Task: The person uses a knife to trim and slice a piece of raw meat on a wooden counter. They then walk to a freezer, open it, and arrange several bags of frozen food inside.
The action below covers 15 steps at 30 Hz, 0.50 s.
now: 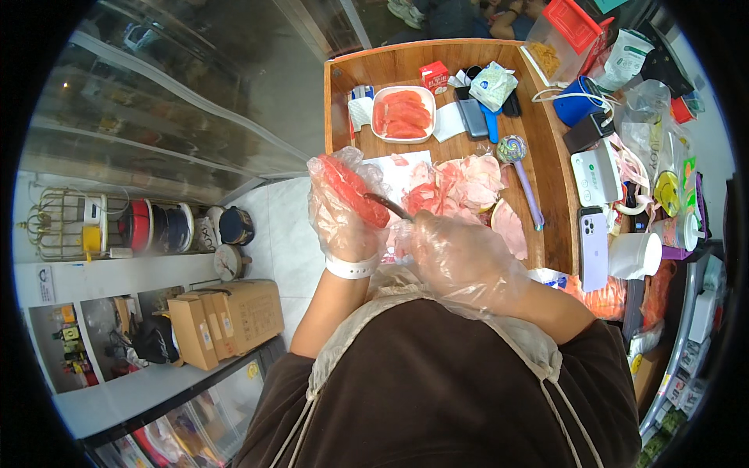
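Observation:
My left hand (342,216), in a clear plastic glove, holds a peeled red pomelo segment (351,190). My right hand (462,251), gloved too, grips a dark, slender tool (389,206), perhaps a knife, whose end touches the flesh. Most of its handle is hidden by the fingers. Beyond my hands, a heap of pink peel and membrane (462,184) lies on the wooden table. A square white container (404,138) farther back holds several peeled segments (404,111).
Raised wooden sides (336,111) edge the table. On it are a purple-handled tool (529,193), a red box (433,76), a tissue pack (493,86) and a dark phone (473,119). A lilac phone (593,248) and a white cup (635,255) stand at the right. Cardboard boxes (251,316) sit at the left.

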{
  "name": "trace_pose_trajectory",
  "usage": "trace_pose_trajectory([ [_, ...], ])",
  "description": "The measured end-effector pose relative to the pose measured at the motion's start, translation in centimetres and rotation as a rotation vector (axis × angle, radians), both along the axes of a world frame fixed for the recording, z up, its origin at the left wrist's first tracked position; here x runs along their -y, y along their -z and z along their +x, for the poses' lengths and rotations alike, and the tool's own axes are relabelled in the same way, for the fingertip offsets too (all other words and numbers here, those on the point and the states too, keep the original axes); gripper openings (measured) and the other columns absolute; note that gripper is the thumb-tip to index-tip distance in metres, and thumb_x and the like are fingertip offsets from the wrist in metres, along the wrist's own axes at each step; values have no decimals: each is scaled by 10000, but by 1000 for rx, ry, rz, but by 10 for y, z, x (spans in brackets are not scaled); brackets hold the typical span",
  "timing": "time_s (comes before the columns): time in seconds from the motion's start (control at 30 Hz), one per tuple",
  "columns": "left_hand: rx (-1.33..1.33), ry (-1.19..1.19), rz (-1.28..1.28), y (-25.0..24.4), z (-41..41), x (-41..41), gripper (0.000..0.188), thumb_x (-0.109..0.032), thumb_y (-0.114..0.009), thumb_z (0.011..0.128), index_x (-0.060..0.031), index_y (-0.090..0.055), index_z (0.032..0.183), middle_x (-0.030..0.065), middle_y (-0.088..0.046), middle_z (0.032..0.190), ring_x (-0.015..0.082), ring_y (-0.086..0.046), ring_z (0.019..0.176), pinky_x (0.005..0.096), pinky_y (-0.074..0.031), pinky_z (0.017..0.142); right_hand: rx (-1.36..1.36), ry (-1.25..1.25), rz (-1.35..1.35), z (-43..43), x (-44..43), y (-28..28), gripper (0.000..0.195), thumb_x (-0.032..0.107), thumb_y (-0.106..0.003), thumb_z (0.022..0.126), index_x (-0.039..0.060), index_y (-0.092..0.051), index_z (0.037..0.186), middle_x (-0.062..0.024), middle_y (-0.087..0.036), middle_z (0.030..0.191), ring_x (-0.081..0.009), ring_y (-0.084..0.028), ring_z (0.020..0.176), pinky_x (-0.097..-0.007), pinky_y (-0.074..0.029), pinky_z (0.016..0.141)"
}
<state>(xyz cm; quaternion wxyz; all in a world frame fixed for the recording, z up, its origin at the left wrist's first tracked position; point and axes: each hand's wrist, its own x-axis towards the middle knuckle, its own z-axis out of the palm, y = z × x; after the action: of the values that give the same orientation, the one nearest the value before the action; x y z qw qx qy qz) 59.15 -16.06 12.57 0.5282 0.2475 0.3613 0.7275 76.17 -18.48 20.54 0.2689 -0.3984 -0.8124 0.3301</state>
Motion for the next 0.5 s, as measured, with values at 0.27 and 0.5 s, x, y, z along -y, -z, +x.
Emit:
trace_pose_trajectory([
  [0.27, -1131, -56, 67, -3, -4, 18, 405, -274, -573, 860, -31, -449, 1159, 103, -525, 1042, 225, -521, 939, 348, -428, 812, -56, 73, -126, -10, -12, -6, 140, 142, -502, 864, 18, -485, 800, -214, -543, 679, -398, -551, 648, -451, -423, 571],
  [0.5, -1162, -104, 39, 8, -6, 17, 473, -199, -641, 812, -23, -425, 1193, 137, -516, 1092, 285, -508, 995, 378, -416, 863, -52, 99, -153, -11, -10, -10, 135, 144, -485, 875, 26, -487, 810, -207, -546, 684, -399, -561, 673, -455, -428, 581],
])
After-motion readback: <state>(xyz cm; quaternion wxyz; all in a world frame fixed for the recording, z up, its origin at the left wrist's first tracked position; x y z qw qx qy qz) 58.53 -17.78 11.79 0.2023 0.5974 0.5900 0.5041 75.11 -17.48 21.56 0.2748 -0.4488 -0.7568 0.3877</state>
